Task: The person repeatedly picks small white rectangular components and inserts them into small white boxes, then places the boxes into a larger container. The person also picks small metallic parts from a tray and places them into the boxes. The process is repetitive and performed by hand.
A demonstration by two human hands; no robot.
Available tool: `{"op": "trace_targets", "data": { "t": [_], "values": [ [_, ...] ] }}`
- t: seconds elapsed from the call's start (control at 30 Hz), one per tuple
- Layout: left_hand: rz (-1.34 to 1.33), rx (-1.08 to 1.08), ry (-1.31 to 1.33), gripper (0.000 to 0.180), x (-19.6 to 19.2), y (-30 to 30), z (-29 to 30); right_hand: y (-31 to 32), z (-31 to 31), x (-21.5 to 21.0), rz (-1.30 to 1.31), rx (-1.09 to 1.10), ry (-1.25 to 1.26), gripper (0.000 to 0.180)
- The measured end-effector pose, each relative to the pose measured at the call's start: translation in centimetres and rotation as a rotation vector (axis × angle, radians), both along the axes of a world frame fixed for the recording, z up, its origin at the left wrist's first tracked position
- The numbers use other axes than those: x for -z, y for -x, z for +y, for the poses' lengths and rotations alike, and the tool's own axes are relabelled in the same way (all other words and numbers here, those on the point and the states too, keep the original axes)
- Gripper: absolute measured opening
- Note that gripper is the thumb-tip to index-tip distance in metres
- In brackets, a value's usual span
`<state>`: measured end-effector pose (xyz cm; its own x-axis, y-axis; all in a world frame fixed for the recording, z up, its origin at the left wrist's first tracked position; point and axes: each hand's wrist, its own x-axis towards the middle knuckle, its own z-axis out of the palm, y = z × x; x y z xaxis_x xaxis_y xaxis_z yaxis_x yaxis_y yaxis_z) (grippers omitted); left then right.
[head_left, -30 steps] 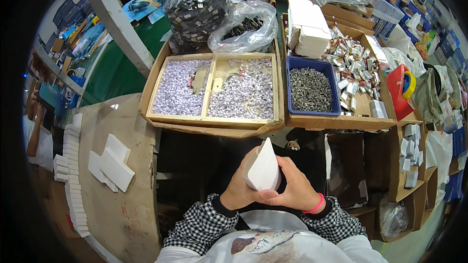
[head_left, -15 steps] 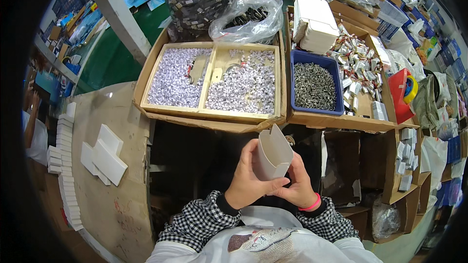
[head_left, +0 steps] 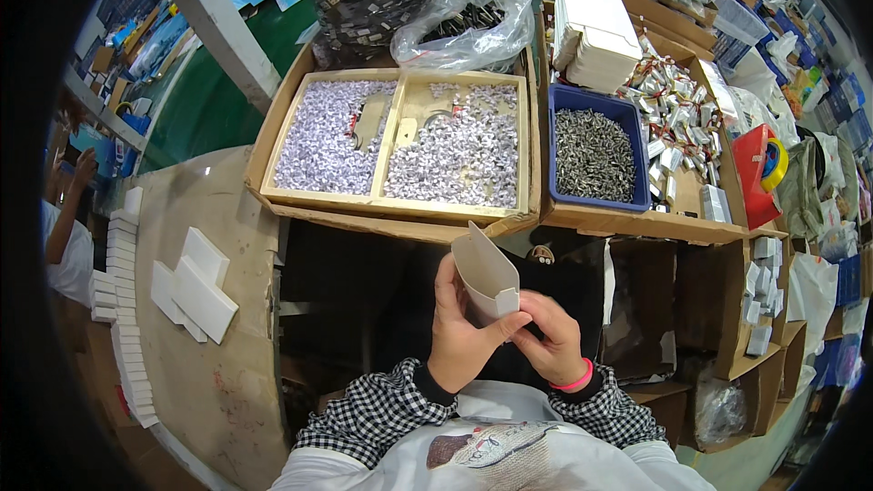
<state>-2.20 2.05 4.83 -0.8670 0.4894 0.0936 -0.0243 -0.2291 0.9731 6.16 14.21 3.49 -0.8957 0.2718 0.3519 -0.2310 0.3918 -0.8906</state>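
In front of my body a small white carton (head_left: 486,273) is held up with its top end open and a flap standing at the far side. My left hand (head_left: 460,343) grips it from the left, fingers behind and thumb across the near bottom corner. My right hand (head_left: 555,342), with a pink band at its wrist, pinches the carton's right edge near a small side flap; some fingertips are hidden behind the card. Beyond my hands lies a divided wooden tray (head_left: 391,198) of tiny white parts, beside a blue bin (head_left: 600,196) full of small metal pieces.
Flat white boxes (head_left: 205,291) lie on the board at left, by a long row of white boxes (head_left: 120,264). A stack of white cartons (head_left: 591,32), wired parts (head_left: 677,118) and a red tape dispenser (head_left: 753,177) stand at right. Another person's arm (head_left: 68,218) shows far left.
The carton has tilted and turned, with its opening more to the upper left. My right hand has shifted to its right edge, its fingers coming round to the front.
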Motion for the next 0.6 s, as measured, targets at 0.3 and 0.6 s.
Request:
{"op": "trace_targets", "data": {
  "t": [0.3, 0.6],
  "values": [
    [-0.07, 0.028, 0.059, 0.052, 1.0, -0.3, -0.2, -0.1, 1.0, 1.0, -0.188, 0.142, 0.156, 0.046],
    [-0.335, 0.23, 0.066, 0.037, 1.6, 0.7, -2.0, -1.3, 1.4, 0.2, -0.157, 0.251, 0.14, 0.045]
  ]
}}
